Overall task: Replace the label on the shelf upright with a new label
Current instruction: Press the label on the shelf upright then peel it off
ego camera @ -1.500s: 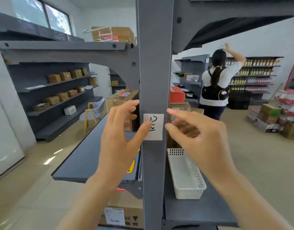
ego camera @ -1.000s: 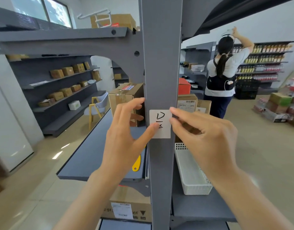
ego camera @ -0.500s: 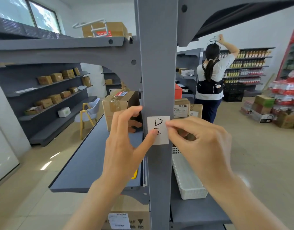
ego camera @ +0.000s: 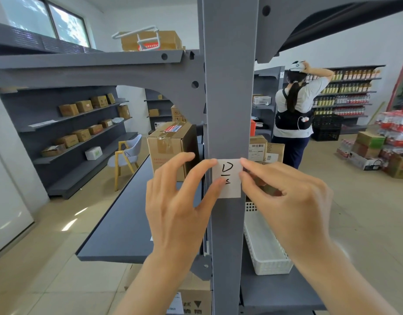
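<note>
A white square label (ego camera: 229,178) with black handwriting sits flat on the front of the grey shelf upright (ego camera: 228,87), at about mid height. My left hand (ego camera: 175,201) is on its left side: forefinger at the top left corner, thumb pressing the left edge over part of the writing. My right hand (ego camera: 284,201) is on its right side, with forefinger and thumb pinched at the label's top right edge. No other label shows in either hand.
A cardboard box (ego camera: 171,148) stands on the grey shelf board (ego camera: 127,223) left of the upright. A white plastic basket (ego camera: 264,244) lies on the shelf to the right. A person (ego camera: 293,114) stands with their back turned at the far right. Stacked goods (ego camera: 391,144) line the right wall.
My left forefinger has come onto the label's top left corner. My right fingers have closed on its top right edge. The label has stayed in place on the upright while the camera shifted.
</note>
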A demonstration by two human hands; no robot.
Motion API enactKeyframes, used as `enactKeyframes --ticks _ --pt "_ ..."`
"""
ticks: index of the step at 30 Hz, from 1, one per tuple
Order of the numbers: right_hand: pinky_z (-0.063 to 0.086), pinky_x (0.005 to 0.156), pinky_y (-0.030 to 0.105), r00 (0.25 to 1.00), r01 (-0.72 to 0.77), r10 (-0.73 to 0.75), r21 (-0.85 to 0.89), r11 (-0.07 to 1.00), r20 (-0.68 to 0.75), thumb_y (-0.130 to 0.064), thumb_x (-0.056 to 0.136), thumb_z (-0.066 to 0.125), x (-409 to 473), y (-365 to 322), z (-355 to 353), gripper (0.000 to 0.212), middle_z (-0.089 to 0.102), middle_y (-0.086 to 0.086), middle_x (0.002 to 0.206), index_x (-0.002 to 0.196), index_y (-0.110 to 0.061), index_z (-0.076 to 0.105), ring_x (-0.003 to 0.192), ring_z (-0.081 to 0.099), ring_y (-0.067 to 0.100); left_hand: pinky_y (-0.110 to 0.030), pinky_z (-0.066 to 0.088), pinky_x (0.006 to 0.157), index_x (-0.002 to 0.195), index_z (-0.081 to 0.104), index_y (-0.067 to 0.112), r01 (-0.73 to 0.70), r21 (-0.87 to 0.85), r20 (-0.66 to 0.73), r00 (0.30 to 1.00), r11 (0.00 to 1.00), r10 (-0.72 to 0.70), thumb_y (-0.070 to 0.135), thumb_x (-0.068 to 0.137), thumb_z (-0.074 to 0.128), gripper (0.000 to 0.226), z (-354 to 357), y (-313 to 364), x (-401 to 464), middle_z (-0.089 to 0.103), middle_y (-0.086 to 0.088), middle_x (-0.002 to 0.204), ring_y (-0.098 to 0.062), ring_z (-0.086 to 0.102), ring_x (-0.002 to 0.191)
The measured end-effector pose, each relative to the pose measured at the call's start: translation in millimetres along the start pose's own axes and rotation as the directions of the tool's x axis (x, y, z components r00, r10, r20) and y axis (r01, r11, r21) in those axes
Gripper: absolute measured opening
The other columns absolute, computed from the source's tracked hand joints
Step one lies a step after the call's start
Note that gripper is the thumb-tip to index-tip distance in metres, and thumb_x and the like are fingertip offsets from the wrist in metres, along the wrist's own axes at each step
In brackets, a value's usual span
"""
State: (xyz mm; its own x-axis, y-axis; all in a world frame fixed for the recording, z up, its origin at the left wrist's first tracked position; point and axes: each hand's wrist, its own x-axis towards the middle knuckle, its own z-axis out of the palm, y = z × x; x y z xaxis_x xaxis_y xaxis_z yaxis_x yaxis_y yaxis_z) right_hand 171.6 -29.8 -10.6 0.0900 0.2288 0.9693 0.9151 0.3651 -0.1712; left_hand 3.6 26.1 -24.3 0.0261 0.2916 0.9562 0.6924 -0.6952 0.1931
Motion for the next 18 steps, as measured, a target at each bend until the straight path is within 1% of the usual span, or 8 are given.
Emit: enactKeyframes --ticks 3,5,6,8,12,15,17,18 --pt "0.056 0.052 0.031 0.999 -0.052 0.051 0.018 0.998 0.011 -0.022 0.092 0.078 0 -2 -1 0.015 0.081 -0.004 0.078 0.105 -0.018 0.084 0.062 0.067 0.010 -0.033 0.048 0.084 0.115 0.070 0.026 -0.003 0.011 -0.027 1.000 1.000 0.004 0.047 0.088 0.073 0.034 3 0 -2 0.057 0.000 0.127 -0.020 0.053 0.114" --pt "0.051 0.052 0.027 0.996 -0.085 0.085 -0.004 0.996 0.022 -0.025 0.091 0.078 2 -5 -2 0.014 0.079 -0.006 0.074 0.103 -0.022 0.085 0.062 0.058 0.009 -0.031 0.046 0.090 0.115 0.070 0.027 -0.001 0.007 -0.029 1.000 1.000 0.002 0.047 0.088 0.073 0.034 3 0 -1 0.053 0.002 0.128 -0.021 0.052 0.117" --pt "0.047 0.050 0.025 0.995 -0.095 0.096 -0.026 0.995 0.028 -0.028 0.092 0.077 2 -7 -2 0.013 0.078 -0.008 0.071 0.101 -0.024 0.085 0.062 0.052 0.009 -0.032 0.045 0.091 0.115 0.069 0.027 -0.002 0.004 -0.028 1.000 1.000 0.002 0.047 0.088 0.074 0.034 2 0 -1 0.054 0.002 0.128 -0.021 0.052 0.117" --pt "0.039 0.050 0.023 0.993 -0.109 0.111 -0.061 0.992 0.042 -0.034 0.093 0.073 3 -11 -3 0.015 0.076 -0.010 0.067 0.097 -0.027 0.086 0.064 0.046 0.009 -0.034 0.045 0.091 0.117 0.069 0.028 -0.003 0.004 -0.016 1.000 1.000 0.003 0.046 0.088 0.074 0.034 1 1 -1 0.057 -0.001 0.128 -0.021 0.052 0.117" --pt "0.035 0.047 0.022 0.996 -0.069 0.076 -0.134 0.989 0.046 -0.036 0.093 0.076 1 -17 -4 0.014 0.073 -0.010 0.062 0.099 -0.027 0.085 0.063 0.045 0.012 -0.032 0.042 0.092 0.117 0.070 0.030 -0.010 0.032 0.005 1.000 0.999 0.010 0.047 0.088 0.073 0.034 -2 0 1 0.056 0.000 0.129 -0.023 0.053 0.117" --pt "0.025 0.051 0.018 0.998 -0.051 0.055 -0.175 0.983 0.016 -0.038 0.095 0.073 1 -17 -5 0.018 0.075 -0.012 0.064 0.104 -0.026 0.084 0.065 0.041 0.010 -0.031 0.040 0.091 0.114 0.072 0.029 0.000 0.033 0.008 1.000 0.999 0.000 0.047 0.087 0.075 0.033 -3 -2 2 0.062 -0.005 0.126 -0.025 0.056 0.115" --pt "0.019 0.053 0.016 0.999 -0.047 0.050 -0.175 0.983 0.011 -0.037 0.096 0.072 1 -16 -5 0.018 0.074 -0.012 0.063 0.102 -0.026 0.085 0.065 0.039 0.009 -0.031 0.041 0.091 0.112 0.072 0.029 0.010 0.017 0.008 1.000 1.000 -0.010 0.048 0.087 0.074 0.032 -2 -3 1 0.062 -0.006 0.127 -0.024 0.053 0.117" --pt "0.018 0.052 0.015 0.999 -0.042 0.045 -0.176 0.983 0.012 -0.036 0.095 0.073 2 -17 -4 0.017 0.074 -0.011 0.062 0.101 -0.026 0.085 0.065 0.039 0.010 -0.031 0.042 0.091 0.112 0.072 0.029 0.014 0.008 0.008 1.000 1.000 -0.014 0.048 0.087 0.074 0.032 -2 -3 0 0.061 -0.005 0.127 -0.023 0.052 0.118"
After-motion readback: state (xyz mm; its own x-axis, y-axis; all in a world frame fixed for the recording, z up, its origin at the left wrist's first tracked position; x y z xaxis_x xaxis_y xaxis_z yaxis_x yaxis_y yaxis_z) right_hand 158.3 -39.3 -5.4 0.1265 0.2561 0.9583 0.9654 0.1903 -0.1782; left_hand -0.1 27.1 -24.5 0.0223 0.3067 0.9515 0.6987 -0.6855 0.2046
